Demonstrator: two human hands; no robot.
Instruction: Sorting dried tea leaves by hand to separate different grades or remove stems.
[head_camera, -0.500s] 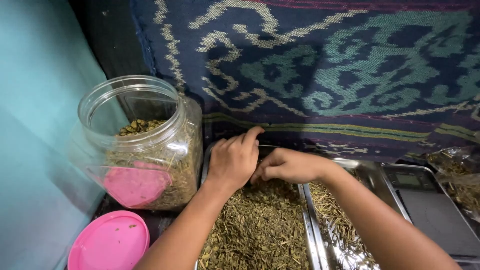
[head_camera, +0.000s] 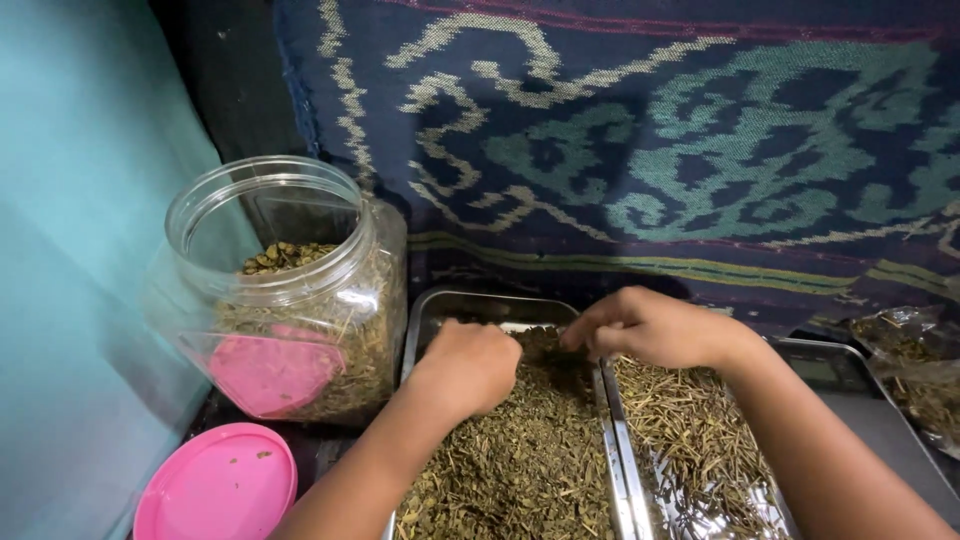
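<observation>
**Sorting dried leaves in the tray**

The dried herb leaves, olive-green and flaky, fill my left steel tray. My left hand rests curled in them; my right hand pinches something tiny over the stem tray. An open plastic jar stands left, pink lid beside.

Home herb-sorting corner, likely small home trade: woven cloth as backdrop, teal wall, metal trays of dried leaves and stems, open plastic jar, pink lid, scale.
</observation>
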